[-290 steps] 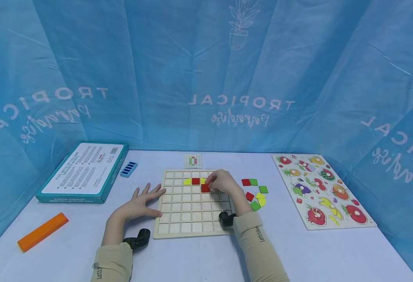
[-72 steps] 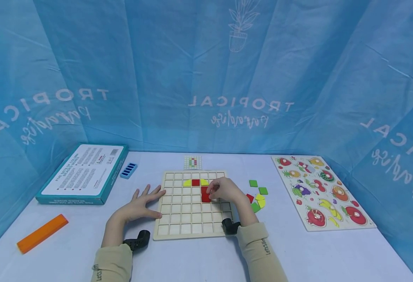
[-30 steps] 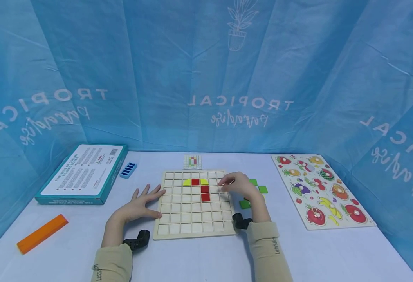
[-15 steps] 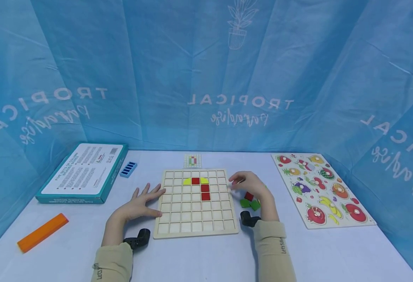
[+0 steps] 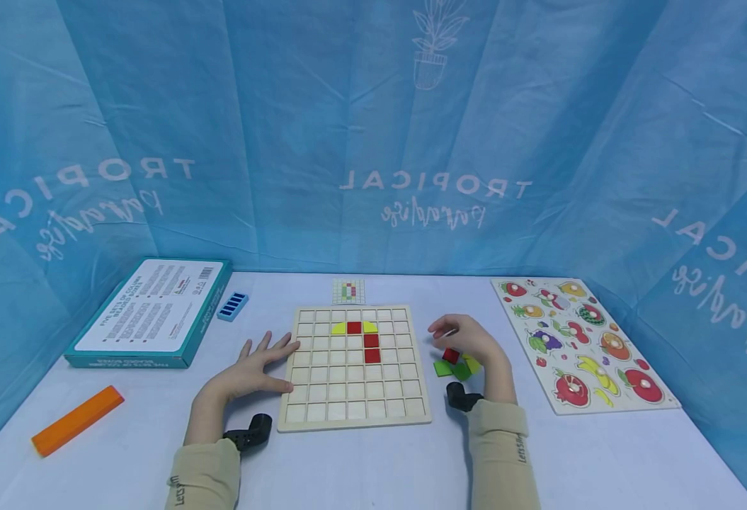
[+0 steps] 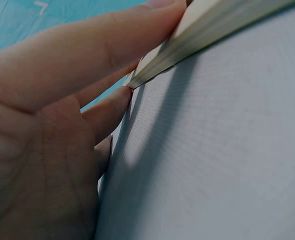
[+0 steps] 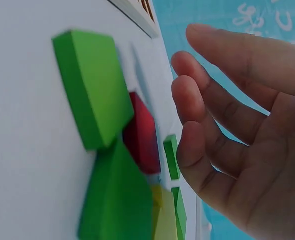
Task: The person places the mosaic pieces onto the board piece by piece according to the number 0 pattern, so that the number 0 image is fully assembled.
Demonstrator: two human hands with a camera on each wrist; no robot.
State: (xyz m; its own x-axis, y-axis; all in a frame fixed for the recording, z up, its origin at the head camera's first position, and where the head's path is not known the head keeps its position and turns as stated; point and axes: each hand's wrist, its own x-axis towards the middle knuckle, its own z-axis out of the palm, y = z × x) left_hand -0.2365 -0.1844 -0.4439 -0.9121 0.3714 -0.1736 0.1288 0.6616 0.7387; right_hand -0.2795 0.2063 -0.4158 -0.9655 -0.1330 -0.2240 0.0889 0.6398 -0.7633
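My left hand point(image 5: 248, 370), fingers spread, touches the left edge of a wooden grid board point(image 5: 337, 392); in the left wrist view the thumb meets the board's edge point(image 6: 207, 30). Two yellow round-cornered tiles point(image 5: 339, 329) flank a red square tile point(image 5: 354, 328) near the board's top. Below the right yellow one, two more red tiles point(image 5: 371, 341) form a column. Loosely bent and holding nothing, my right hand point(image 5: 469, 338) hovers over loose tiles right of the board. Green tiles point(image 7: 95, 85), a red tile point(image 7: 143, 135) and yellow tiles point(image 7: 165, 215) lie below it, some hidden in the head view.
A small printed pattern card point(image 5: 348, 291) lies behind the board. To the left are a teal box point(image 5: 144, 304), a small blue piece point(image 5: 233, 306) and an orange bar point(image 5: 77, 421). A fruit puzzle board point(image 5: 583, 347) lies at the right, and a blue curtain point(image 5: 297, 142) hangs behind.
A red tile has left the loose tiles and now sits below the other in the column. My right hand has let go and moved right, off the board. The left hand stays put.
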